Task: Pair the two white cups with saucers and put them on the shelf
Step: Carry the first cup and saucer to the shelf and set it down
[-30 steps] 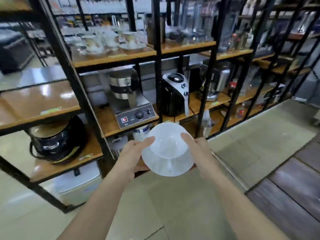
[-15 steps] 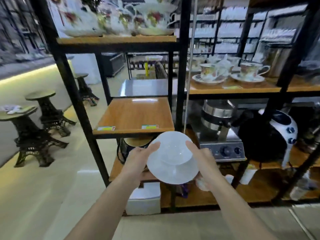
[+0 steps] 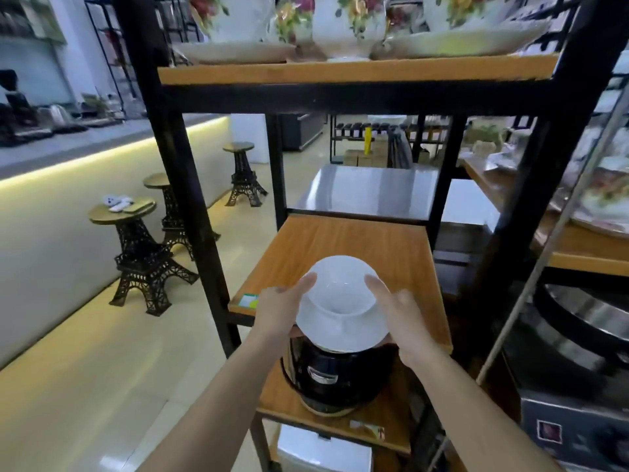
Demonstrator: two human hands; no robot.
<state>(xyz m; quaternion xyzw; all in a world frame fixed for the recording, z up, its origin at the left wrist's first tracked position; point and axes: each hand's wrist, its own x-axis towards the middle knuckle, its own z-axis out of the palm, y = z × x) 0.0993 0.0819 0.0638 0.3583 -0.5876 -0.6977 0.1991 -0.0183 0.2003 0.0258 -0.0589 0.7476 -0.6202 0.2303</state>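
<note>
A white cup (image 3: 342, 284) stands on a white saucer (image 3: 343, 330), and I hold the pair in both hands. My left hand (image 3: 280, 310) grips the saucer's left edge with the thumb against the cup's rim. My right hand (image 3: 401, 315) grips the right edge the same way. The pair hovers over the front edge of a bare wooden shelf board (image 3: 357, 243) set in a black metal frame. I see only this one cup and saucer.
Flowered teaware (image 3: 340, 25) fills the shelf above. A black cooker (image 3: 335, 376) sits on the board below. Black posts (image 3: 183, 185) flank the bay. More shelves with metal appliances (image 3: 585, 321) stand right. Tower-shaped stools (image 3: 136, 247) are left.
My view swung left and moved closer to the rack. The cup and saucer, still in both hands, now sit over the front of the bare wooden board.
</note>
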